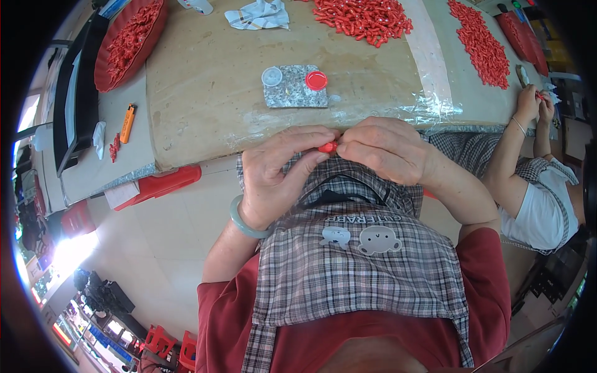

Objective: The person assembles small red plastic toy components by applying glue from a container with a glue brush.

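A small glossy red piece (328,147) is pinched between the fingertips of my left hand (273,163) and my right hand (387,151), just off the table's near edge and above my apron. Its exact kind I cannot make out, and the fingers hide part of it. Both hands are closed at the tips. Beyond them, a speckled stone slab (295,99) lies on the table, bearing a small round whitish container (272,77) and a round red one (316,80).
A heap of small red pieces (367,20) and another pile (480,46) spread across the table (211,87). At left stand a red tray (102,78) of pieces and an orange cutter (127,123). A cloth (258,14) lies far back. A co-worker's hands (538,102) work at right.
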A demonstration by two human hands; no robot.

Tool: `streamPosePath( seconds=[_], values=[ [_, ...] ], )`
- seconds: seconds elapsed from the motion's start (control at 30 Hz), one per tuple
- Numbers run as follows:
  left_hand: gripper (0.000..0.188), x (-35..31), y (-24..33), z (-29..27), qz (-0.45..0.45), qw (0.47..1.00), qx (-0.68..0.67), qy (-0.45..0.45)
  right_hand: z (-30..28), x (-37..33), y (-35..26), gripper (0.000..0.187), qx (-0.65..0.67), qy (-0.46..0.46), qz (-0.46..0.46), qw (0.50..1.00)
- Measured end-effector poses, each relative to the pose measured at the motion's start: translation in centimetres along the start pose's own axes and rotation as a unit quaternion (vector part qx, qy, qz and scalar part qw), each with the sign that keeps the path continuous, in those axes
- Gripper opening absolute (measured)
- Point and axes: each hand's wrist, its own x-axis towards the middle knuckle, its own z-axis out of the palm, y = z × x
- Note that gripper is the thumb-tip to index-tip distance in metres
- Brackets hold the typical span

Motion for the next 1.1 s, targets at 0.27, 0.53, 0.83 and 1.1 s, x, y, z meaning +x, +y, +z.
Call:
streamPosePath(
  seconds=[0.27, 0.53, 0.83, 1.1],
  values=[
    [0.023, 0.0, 0.1, 0.0, 0.047, 0.998, 0.041, 0.003, 0.5, 0.0, -0.7, 0.030, 0.058, 0.036, 0.093, 0.993],
    [0.023, 0.1, 0.2, 0.2, 0.044, 0.999, 0.017, 0.020, 0.8, 0.2, -1.3, 0.034, 0.034, 0.080, 0.124, 0.988],
    [0.023, 0.0, 0.6, 0.3, 0.102, 0.990, 0.100, 0.013, 1.6, -0.3, -1.8, 0.034, 0.050, 0.096, 0.139, 0.984],
    [0.028, -0.1, 0.2, 0.3, 0.150, 0.978, 0.147, 0.008, 2.4, -0.4, -2.2, 0.026, 0.081, 0.124, 0.177, 0.973]
  ],
)
